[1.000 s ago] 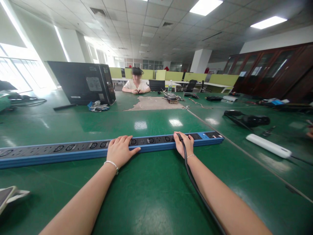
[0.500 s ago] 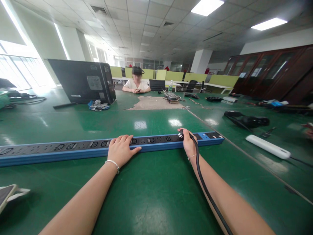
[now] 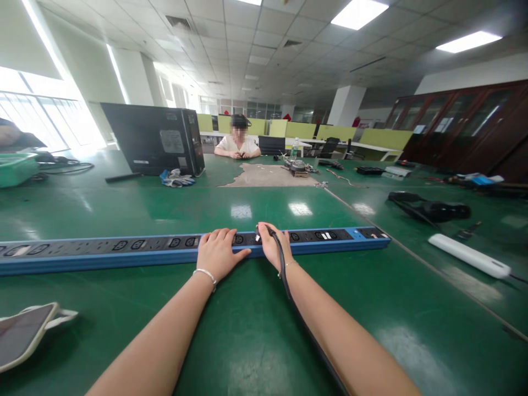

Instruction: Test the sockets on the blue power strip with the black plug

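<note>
The right hand (image 3: 274,250) is gripping a black cabled plug (image 3: 259,233) above a long blue socket strip (image 3: 165,257), beside the flat-resting left hand (image 3: 218,256).

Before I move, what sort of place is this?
Probably an open-plan office used as a workshop: yellow-green partitions stand behind, while a long blue power strip and a black computer case sit on the green worktable.

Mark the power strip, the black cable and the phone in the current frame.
Power strip (image 3: 136,260): head view, blue front side.
Black cable (image 3: 282,261): head view, upper stretch.
Phone (image 3: 25,334): head view, dark face.
</note>
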`<state>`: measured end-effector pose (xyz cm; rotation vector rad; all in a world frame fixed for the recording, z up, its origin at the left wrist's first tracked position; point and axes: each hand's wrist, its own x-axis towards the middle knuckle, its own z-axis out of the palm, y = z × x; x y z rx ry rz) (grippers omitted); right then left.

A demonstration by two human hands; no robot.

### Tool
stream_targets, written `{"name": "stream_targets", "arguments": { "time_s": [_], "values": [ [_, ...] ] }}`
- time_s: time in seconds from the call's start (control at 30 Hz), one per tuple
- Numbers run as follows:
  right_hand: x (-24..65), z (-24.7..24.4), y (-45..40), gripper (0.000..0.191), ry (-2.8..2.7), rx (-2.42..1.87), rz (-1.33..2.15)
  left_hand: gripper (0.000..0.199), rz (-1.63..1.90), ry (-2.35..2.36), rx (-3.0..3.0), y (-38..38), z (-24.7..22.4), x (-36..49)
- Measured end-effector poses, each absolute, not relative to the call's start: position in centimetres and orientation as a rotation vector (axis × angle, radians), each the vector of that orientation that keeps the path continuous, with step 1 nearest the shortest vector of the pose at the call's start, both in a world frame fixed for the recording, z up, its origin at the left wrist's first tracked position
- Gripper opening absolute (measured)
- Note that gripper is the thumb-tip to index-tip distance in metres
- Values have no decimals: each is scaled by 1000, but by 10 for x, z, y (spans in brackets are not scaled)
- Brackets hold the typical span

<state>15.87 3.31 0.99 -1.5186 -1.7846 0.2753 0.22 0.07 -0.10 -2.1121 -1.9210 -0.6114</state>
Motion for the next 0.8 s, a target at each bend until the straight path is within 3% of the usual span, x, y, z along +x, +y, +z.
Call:
{"name": "stream_targets", "arguments": {
  "time_s": [0.8],
  "values": [
    [126,0,24,44,-1841,-1613,13,54,-662,-1895,-2113,1,-2,2]
  ]
}}
